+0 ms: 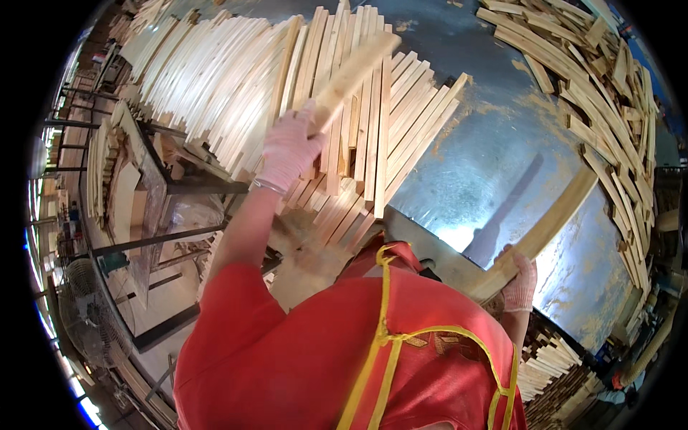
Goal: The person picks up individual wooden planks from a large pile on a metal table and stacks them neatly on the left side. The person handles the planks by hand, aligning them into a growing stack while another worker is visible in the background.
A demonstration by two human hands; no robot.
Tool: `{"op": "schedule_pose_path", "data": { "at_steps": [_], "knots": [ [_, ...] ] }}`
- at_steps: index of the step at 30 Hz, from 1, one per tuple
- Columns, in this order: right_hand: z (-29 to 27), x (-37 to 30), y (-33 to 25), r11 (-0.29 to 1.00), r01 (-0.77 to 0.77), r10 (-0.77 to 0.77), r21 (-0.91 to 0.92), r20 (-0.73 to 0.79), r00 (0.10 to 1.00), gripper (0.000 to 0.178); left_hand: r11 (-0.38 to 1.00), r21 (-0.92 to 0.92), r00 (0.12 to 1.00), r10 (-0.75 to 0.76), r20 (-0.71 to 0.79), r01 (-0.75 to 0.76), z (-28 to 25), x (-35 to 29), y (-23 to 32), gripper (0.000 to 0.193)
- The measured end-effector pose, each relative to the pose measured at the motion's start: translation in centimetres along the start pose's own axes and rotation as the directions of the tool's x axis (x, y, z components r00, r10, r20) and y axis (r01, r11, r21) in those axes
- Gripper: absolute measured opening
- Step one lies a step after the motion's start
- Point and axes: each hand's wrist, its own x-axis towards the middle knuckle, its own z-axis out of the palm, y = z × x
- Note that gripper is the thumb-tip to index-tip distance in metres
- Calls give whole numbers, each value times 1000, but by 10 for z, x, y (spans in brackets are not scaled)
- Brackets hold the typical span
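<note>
My left hand [290, 147], in a pale pink work glove, is closed on the near end of a wooden slat [358, 68]. That slat is slightly blurred and slants up and away over a pile of pale wooden strips [369, 136]. On the right, my right hand [521, 281], gloved alike, grips a longer wooden board [555, 218]. The board slants over the metal tabletop [444, 190] and casts a shadow there. Its near end reaches toward my body, and my right fingers are partly hidden by it.
More pale strips [208, 72] lie in a wide row at the far left. A heap of rough offcuts [609, 107] lines the table's right side. At left stand a dark metal frame [158, 244] and a fan [89, 308]. Stacked wood [545, 365] sits below at right.
</note>
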Motion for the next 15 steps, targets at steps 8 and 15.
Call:
{"op": "schedule_pose_path", "data": {
  "at_steps": [8,15],
  "knots": [
    [-53,17,11,998,-17,17,-60,-2,1000,46,928,348,906,31,-423,131,35,-23,-1,67],
    [-58,42,1,987,-27,49,-156,141,989,40,976,210,887,148,-438,-59,99,-57,47,76]
  ]
}}
